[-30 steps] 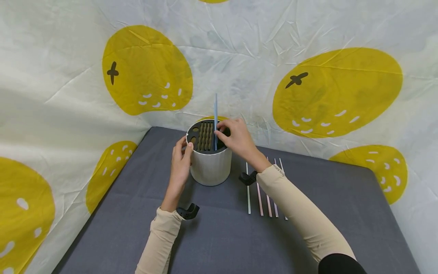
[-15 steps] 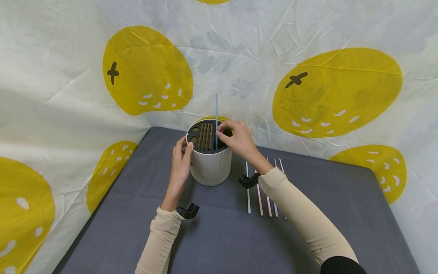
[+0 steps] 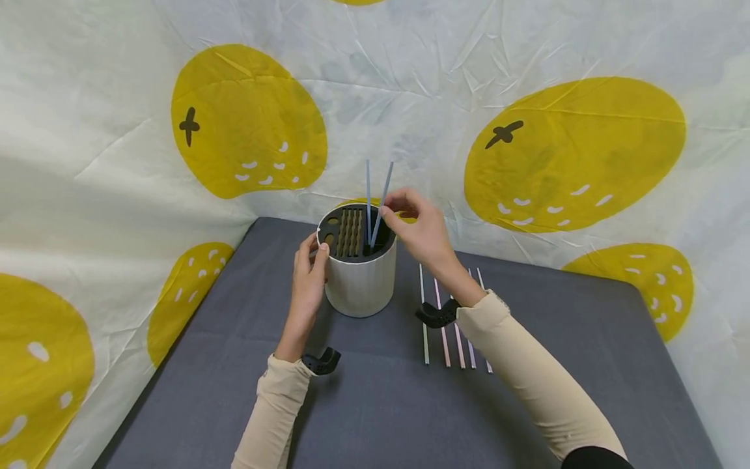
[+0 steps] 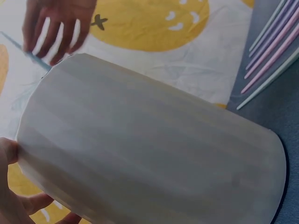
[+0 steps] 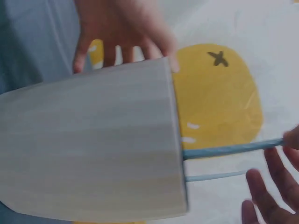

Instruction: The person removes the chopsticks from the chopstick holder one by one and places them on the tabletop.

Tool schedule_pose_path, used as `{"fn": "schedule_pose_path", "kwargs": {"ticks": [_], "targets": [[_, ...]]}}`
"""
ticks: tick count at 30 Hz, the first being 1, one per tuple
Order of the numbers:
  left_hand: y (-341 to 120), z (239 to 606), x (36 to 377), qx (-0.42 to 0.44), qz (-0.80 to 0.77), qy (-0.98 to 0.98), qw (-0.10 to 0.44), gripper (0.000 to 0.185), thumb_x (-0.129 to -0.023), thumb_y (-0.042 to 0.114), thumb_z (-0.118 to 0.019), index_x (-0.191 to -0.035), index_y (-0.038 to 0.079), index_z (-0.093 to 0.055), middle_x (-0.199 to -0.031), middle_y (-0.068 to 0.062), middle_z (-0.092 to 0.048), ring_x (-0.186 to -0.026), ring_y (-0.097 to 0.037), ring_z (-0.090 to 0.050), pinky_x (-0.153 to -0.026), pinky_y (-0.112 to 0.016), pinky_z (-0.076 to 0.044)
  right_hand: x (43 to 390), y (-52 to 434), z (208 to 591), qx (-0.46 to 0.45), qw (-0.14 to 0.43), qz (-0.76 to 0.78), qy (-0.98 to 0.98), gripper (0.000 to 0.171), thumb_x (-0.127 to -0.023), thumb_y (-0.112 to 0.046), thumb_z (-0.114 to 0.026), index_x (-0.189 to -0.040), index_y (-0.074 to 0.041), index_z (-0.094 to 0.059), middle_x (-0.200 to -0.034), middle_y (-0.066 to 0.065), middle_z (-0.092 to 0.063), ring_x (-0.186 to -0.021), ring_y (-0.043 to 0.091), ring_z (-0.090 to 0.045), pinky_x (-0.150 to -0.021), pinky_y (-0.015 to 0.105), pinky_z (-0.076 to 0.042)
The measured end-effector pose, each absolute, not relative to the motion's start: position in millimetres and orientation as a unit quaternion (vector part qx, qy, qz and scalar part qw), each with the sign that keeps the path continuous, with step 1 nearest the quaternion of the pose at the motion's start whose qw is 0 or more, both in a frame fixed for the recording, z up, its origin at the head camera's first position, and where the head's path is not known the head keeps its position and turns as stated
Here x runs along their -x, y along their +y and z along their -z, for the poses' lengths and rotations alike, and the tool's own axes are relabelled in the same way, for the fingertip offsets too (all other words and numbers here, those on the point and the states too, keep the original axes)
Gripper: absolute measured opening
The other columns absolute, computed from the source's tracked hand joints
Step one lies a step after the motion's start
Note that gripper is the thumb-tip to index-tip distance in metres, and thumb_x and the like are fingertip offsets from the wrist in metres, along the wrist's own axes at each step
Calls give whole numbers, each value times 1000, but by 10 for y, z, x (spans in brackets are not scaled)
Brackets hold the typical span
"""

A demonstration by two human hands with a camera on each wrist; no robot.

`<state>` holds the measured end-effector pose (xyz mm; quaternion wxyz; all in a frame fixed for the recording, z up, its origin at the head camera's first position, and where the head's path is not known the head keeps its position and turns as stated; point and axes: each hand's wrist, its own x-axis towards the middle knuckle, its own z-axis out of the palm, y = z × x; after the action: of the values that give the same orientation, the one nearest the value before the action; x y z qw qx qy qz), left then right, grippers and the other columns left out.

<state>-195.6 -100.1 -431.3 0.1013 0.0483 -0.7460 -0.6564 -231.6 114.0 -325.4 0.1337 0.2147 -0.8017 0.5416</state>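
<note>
A white ribbed holder with a black slotted insert stands on the grey table. My left hand grips its left side, thumb at the rim. Two blue straws stick out of the insert. One straw stands upright. The other straw leans right, and my right hand pinches it above the holder. The left wrist view is filled by the holder. In the right wrist view both straws poke out of the holder.
Several pale straws lie side by side on the table right of the holder, under my right forearm; they also show in the left wrist view. A white cloth with yellow fruit prints walls the table's back and sides.
My right hand has risen a little and shifted right. One upright blue straw showed before; now a second one leans right in my right fingertips. The left hand has stayed on the holder.
</note>
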Motion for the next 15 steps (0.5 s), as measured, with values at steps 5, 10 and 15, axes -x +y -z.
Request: {"fn": "schedule_pose_path", "kwargs": {"ticks": [5,10,15], "targets": [[-1016,4329,1970,-51,654,-747,110,54,-110,47,-46,-159,23,-41,-149,-13,-43,-124,-28,-52,-88,-47,-45,2247,1203,3150,-218,195,-628,-721,20,-101,-12,-69,-114,3,-66,-103,8,-71,-87,18,-71,-84,28,-57],[-1019,4345,1964,-47,654,-747,114,57,-109,52,-47,-158,24,-41,-147,-12,-44,-125,-28,-52,-86,-43,-45,2204,1335,3067,-195,220,-723,-625,14,-101,-9,-68,-111,1,-65,-99,7,-70,-81,17,-74,-74,29,-61],[-1015,4351,1945,-35,658,-744,112,59,-108,57,-45,-159,28,-40,-148,-11,-43,-131,-30,-51,-86,-41,-44,2164,1523,3037,-151,193,-780,-575,19,-103,-16,-68,-115,-2,-65,-103,11,-67,-83,22,-71,-67,30,-61]]}}
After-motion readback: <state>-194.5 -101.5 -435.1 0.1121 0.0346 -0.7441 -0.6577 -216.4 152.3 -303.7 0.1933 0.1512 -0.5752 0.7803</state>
